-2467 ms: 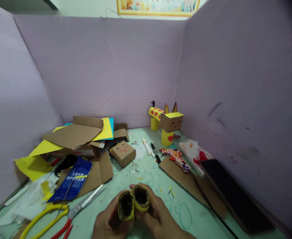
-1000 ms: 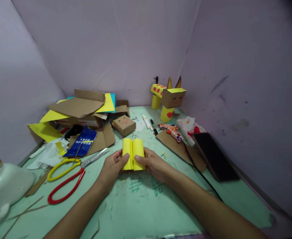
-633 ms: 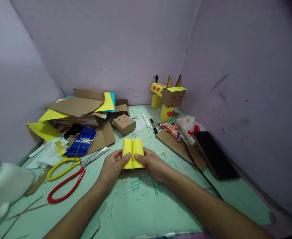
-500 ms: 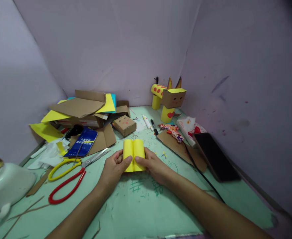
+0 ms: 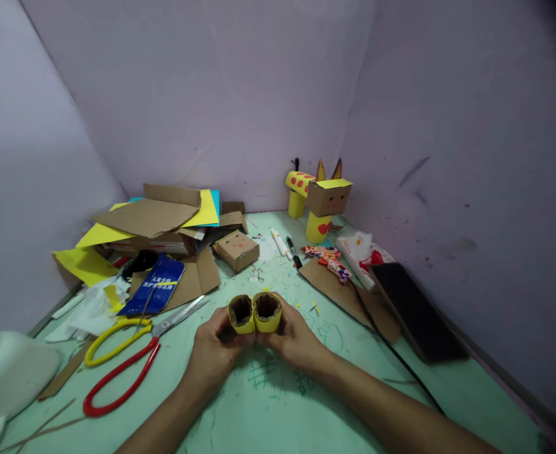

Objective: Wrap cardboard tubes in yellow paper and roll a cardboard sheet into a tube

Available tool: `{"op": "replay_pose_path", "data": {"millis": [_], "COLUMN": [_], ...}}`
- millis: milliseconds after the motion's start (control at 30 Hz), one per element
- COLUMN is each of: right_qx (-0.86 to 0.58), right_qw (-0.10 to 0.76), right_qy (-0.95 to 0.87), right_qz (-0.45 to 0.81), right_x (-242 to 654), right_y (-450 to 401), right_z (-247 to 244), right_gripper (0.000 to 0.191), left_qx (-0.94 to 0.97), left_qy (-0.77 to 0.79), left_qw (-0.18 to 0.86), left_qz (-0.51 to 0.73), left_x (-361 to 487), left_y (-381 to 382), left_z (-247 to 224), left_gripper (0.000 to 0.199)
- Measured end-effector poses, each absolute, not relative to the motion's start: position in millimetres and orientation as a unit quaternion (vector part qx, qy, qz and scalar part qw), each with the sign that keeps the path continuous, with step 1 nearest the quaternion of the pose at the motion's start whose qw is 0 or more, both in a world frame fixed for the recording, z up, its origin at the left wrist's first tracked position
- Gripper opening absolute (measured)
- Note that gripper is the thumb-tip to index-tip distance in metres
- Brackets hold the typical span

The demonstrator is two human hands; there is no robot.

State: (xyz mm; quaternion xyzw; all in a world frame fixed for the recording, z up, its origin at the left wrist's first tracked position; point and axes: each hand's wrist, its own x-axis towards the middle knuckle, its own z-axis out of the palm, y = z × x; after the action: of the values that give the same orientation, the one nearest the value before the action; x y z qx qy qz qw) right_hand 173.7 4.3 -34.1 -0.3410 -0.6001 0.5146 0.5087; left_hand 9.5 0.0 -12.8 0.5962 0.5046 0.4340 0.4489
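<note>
Two short cardboard tubes wrapped in yellow paper are held side by side, touching, with their hollow brown ends facing me. My left hand (image 5: 218,347) is closed around the left yellow tube (image 5: 242,326). Around the right yellow tube (image 5: 268,324) my right hand (image 5: 296,337) is closed, thumb at the front near the other thumb. Most of each tube's length is hidden behind its open end. Left of my hands lie scissors (image 5: 164,325) with one yellow and one red handle. A small cardboard box with a drawn face (image 5: 237,250) sits beyond the tubes.
A yellow-and-cardboard animal figure (image 5: 319,228) stands at the back right. Cardboard and coloured paper (image 5: 149,217) are piled at the back left, near a blue packet (image 5: 157,284). A dark phone (image 5: 417,312) lies right; a white cup (image 5: 17,372) is far left.
Both hands have tipped the pair of tubes, so their hollow ends now face me instead of their long yellow sides. The view has shifted slightly upward.
</note>
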Motion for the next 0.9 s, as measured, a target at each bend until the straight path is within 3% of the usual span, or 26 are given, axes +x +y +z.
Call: {"op": "replay_pose_path", "data": {"millis": [533,900], "right_qx": [-0.343,-0.370], "right_qw": [0.506,0.460], "right_qy": [-0.569,-0.513], "right_qz": [0.551,0.623], "right_x": [172.3,177.9], "right_y": [5.3,2.7], "right_z": [-38.5,-17.6], "right_gripper": [0.045,0.059], "left_qx": [0.624,0.632], "left_qy": [0.517,0.491], "left_qw": [0.434,0.474], "left_qz": [0.394,0.368], "left_x": [7.3,16.1], "left_y": [1.8,-5.4], "left_z": [-13.1,5.2], "left_gripper": [0.045,0.051]}}
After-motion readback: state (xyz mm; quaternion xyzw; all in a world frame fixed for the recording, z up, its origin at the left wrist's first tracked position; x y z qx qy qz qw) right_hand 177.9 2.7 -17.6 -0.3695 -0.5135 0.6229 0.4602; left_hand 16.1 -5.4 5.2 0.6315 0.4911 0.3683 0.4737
